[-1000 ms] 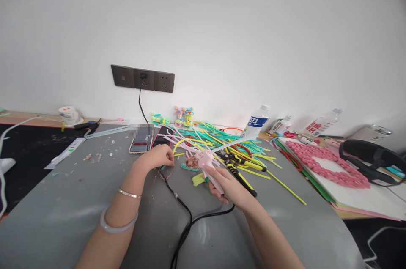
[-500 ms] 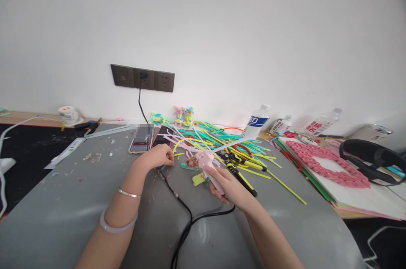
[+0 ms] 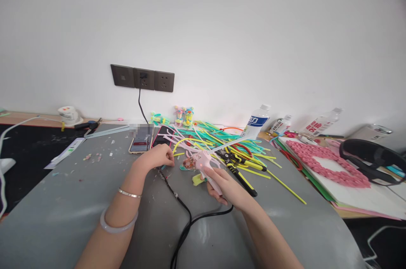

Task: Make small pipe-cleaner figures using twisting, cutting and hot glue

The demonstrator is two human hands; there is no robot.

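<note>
Your right hand point(image 3: 223, 183) is clamped around the grip of a pale pink plastic pistol-shaped glue gun point(image 3: 206, 161), which sits over the middle of the grey smooth mat point(image 3: 63, 226), nozzle pointing left. Your palm and fingers cover most of its handle, and the trigger is hard to make out. A translucent straight stick point(image 3: 229, 145) projects from its rear. The crusted brownish nozzle point(image 3: 189, 163) hides part of a teal fuzzy strip point(image 3: 183, 168); whether they touch cannot be determined. Just below the gun, a lime-green fuzzy bundle point(image 3: 198, 180) is partly covered by your right hand. Your left hand point(image 3: 157, 156) is near the nozzle, fingers curled and bunched; I cannot tell whether anything is pinched between them. It partly hides a dark phone with a pink rim point(image 3: 163, 133). Black flexible cables point(image 3: 181, 207) lie between your forearms and are cut off at the lower edge. Yellow-and-black metal-jawed pliers point(image 3: 241, 180) rest beside your right hand, against a tangled pile of multicoloured fuzzy stems point(image 3: 218, 135), its individual pieces possibly too overlapped to separate.
</note>
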